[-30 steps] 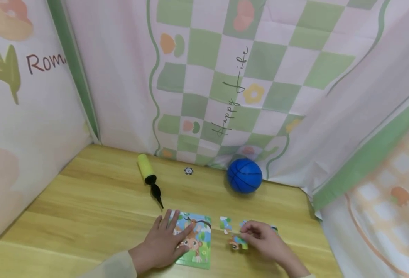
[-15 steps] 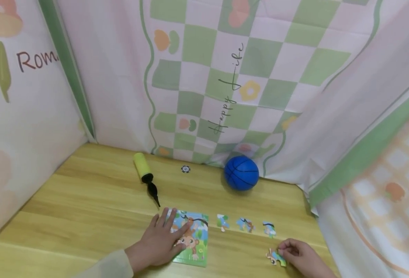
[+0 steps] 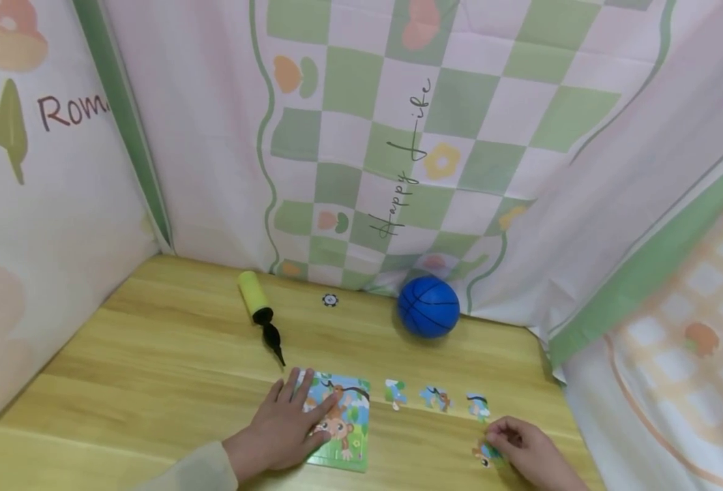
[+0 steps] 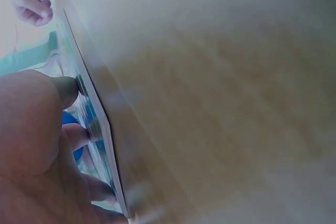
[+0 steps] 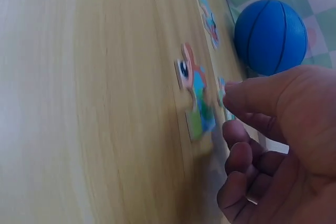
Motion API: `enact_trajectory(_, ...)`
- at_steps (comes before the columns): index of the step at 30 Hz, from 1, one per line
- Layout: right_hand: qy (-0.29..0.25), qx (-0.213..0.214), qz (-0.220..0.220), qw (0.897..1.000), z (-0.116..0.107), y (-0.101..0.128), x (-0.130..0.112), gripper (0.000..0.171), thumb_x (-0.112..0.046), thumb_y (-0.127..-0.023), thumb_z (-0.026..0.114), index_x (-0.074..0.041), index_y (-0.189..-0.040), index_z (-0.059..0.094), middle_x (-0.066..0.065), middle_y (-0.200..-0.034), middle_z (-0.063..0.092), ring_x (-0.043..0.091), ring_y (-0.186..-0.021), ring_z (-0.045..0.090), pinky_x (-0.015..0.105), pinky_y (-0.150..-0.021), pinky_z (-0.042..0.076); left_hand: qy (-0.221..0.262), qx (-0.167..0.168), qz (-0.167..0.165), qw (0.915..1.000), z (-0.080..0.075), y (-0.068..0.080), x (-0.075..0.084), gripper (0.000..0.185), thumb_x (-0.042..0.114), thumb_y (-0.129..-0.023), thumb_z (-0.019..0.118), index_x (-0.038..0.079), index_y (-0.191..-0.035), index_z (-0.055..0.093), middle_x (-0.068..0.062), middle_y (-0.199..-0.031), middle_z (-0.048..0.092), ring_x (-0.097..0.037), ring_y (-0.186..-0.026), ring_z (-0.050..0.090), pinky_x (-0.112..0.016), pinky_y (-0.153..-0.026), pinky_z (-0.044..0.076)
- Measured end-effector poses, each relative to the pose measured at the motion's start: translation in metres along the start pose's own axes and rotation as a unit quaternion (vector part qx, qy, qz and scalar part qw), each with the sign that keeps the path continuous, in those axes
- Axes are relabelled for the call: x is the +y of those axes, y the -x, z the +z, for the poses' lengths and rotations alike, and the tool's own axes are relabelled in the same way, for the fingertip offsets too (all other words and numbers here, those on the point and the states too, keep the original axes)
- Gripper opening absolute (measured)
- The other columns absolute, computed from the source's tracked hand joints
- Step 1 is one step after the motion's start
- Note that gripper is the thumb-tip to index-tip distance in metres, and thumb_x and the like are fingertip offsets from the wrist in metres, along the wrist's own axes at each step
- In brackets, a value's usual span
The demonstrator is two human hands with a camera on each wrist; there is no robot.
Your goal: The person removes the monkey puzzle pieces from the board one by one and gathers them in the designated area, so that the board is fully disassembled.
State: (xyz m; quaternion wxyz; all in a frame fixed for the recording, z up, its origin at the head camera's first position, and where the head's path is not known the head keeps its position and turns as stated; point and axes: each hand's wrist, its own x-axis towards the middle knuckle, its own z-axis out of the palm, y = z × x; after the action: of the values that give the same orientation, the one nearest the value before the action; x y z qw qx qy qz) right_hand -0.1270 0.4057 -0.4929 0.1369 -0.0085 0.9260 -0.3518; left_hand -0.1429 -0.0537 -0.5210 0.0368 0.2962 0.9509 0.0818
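Note:
My left hand (image 3: 290,426) lies flat with spread fingers on a jigsaw puzzle (image 3: 352,447) showing a cartoon monkey under a branch. In the left wrist view, its fingertips press along the surface of the thin puzzle (image 4: 105,135). My right hand (image 3: 524,447) is beside a loose jigsaw piece (image 3: 483,455) with an eye and green and blue print, partly hidden by the fingers in the head view. From the right wrist, that piece (image 5: 198,85) rests on the table, with a gap between it and the loosely curled fingers (image 5: 239,156).
Three more jigsaw pieces lie in a row right of the puzzle: one left (image 3: 395,393), one middle (image 3: 437,398), one right (image 3: 477,404). Farther back are a blue ball (image 3: 428,307), a yellow-and-black hand pump (image 3: 254,296) and a small round token (image 3: 330,300). Curtains (image 3: 214,170) enclose the table.
My right hand has carried the eye piece rightward and nearer, past the row of pieces, and let it go on the table. The left hand has stayed on the puzzle.

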Motion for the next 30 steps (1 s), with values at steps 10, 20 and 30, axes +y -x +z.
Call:
enact_trajectory(10, 0.017, 0.037, -0.163, 0.986, 0.059, -0.023, -0.094, 0.012, -0.027, -0.097, 0.071, -0.015, -0.101, 0.071, -0.009, -0.090, 0.065, 0.008, -0.076, 0.057, 0.025, -0.066, 0.050, 0.023, -0.010, -0.007, 0.9997, -0.002, 0.002, -0.009, 0.080, 0.065, -0.103, 0.031, 0.011, -0.162, 0.025, -0.022, -0.165, 0.009, -0.042, -0.151, 0.007, -0.060, -0.117, 0.018)
enact_trajectory(20, 0.070, -0.041, -0.250, 0.965, 0.117, -0.057, -0.166, 0.015, -0.022, -0.098, 0.070, -0.012, -0.107, 0.076, -0.013, -0.088, 0.061, 0.004, -0.072, 0.055, 0.025, -0.062, 0.050, -0.003, -0.005, -0.012, 0.9999, -0.001, 0.008, -0.016, 0.082, 0.070, -0.100, 0.036, 0.012, -0.159, 0.035, -0.021, -0.165, 0.015, -0.044, -0.150, 0.012, -0.059, -0.117, 0.020)
enact_trajectory(30, 0.085, -0.040, -0.234, 0.968, 0.150, -0.070, -0.182, 0.011, -0.030, -0.096, 0.073, -0.019, -0.097, 0.075, -0.017, -0.081, 0.063, 0.002, -0.072, 0.057, 0.028, -0.067, 0.051, -0.018, -0.008, -0.021, 0.9996, -0.003, 0.015, -0.013, 0.082, 0.070, -0.099, 0.038, 0.013, -0.157, 0.039, -0.021, -0.164, 0.021, -0.045, -0.149, 0.017, -0.060, -0.116, 0.023)
